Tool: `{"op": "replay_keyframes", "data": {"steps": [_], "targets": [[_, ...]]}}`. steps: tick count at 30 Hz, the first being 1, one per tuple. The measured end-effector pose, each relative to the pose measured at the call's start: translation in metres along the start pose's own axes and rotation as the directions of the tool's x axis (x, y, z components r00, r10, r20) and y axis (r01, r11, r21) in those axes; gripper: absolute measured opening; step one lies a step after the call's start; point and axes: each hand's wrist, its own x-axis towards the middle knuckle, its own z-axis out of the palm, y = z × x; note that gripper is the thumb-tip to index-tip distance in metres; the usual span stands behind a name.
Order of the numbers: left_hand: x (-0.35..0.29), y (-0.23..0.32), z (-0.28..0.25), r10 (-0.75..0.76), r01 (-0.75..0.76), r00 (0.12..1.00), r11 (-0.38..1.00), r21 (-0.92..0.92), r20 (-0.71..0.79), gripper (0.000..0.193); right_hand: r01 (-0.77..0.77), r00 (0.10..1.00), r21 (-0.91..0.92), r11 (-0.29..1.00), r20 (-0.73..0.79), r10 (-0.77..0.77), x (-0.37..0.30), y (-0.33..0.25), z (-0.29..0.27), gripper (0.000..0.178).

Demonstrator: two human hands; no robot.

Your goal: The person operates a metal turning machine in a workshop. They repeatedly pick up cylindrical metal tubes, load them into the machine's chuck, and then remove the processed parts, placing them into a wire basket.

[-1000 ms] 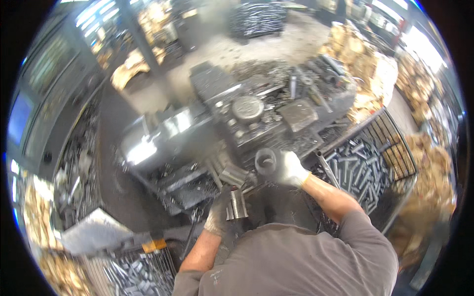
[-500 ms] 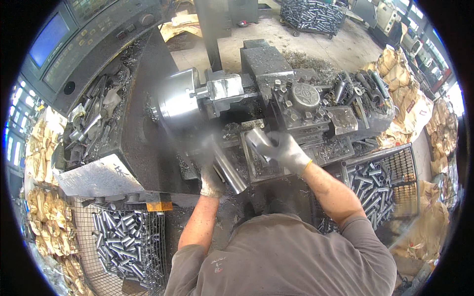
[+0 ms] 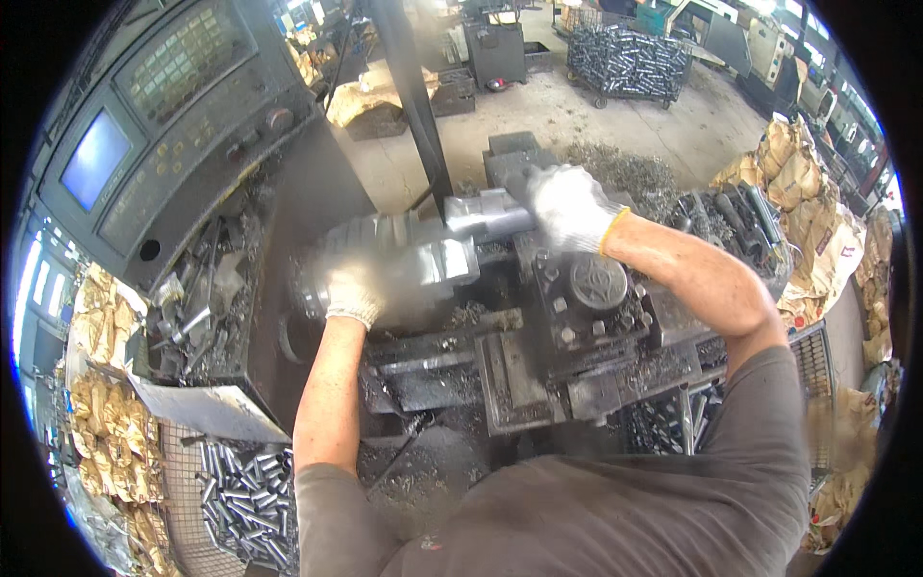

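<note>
Right hand moved forward, metal piece just left of grip.

The gloves look matt cloth, the round cap dull metal.

On the grey floor at upper right, a wheeled cart is stood. Metal shavings are scattered over the machine carriage, right of centre. On a dark ledge at left, loose tools are strewn; in a wire basket at lower left, metal tubes are piled
</note>
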Motion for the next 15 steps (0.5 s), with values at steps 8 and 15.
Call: {"op": "replay_keyframes", "data": {"steps": [8,15], "targets": [[-0.005,0.016,-0.009,-0.016,-0.031,0.979,0.974,-0.225,-0.203,0.080,0.004,0.813,0.219,0.976,0.567,-0.131,0.049,0.042,0.102,0.054],[-0.276,0.070,0.100,-0.603,0.460,0.594,-0.288,-0.840,0.532,0.031,0.077,0.844,0.372,0.925,0.470,-0.259,0.063,0.026,0.146,0.082]]}}
